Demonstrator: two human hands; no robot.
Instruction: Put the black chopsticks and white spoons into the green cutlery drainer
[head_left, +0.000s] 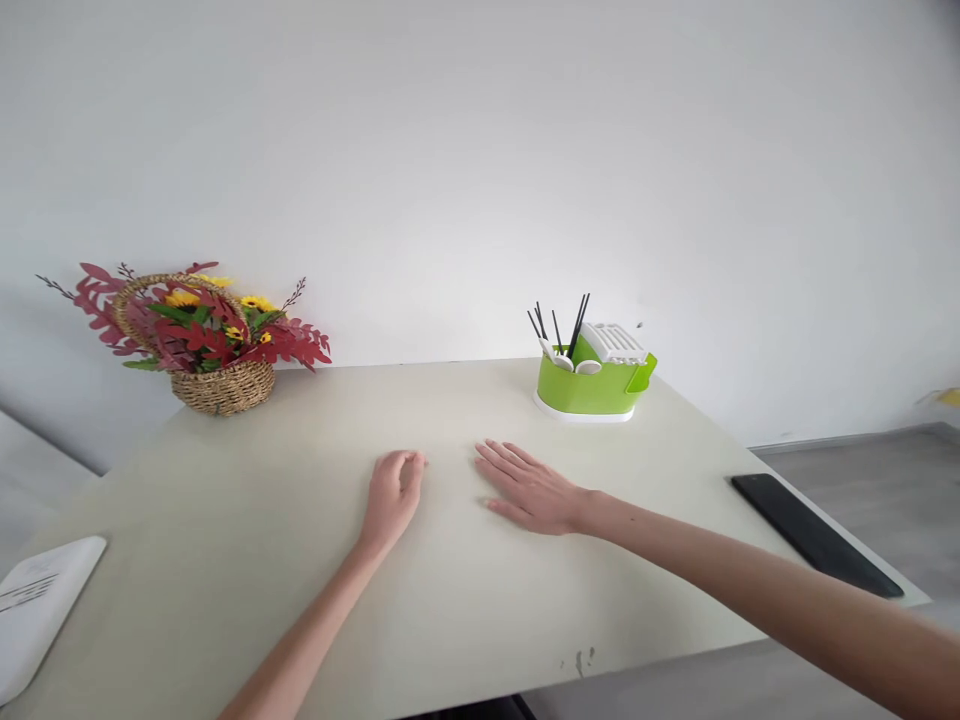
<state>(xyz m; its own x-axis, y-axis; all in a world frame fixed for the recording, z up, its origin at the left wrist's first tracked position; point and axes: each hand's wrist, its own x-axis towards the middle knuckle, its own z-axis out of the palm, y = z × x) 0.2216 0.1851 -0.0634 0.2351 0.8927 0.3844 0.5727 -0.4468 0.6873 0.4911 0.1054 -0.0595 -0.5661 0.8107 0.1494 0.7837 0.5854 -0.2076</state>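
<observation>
The near edge of the bench [450, 680] runs just under the two forearms, with some small dark marks [577, 660] close to it. On the near left corner a white flat device [37, 610] lies, partly over the edge of the view. On the right edge a black flat slab [814, 535] lies along the border, well apart from the hands.

The left hand [394, 495] rests on the bench with its grip loosely curled, holding nothing. The right hand [529, 488] lies flat just beside it, its grip released, fingers spread and pointing left. Between the two hands there is only a narrow bare strip.

Beyond the right hand, near the far edge, stands a green cutlery holder [592, 385] with black chopsticks [577, 322] and white spoons. Far left of the left hand, at the far corner, sits a woven basket [223, 388] of flowers. The surface between is wide and bare.
</observation>
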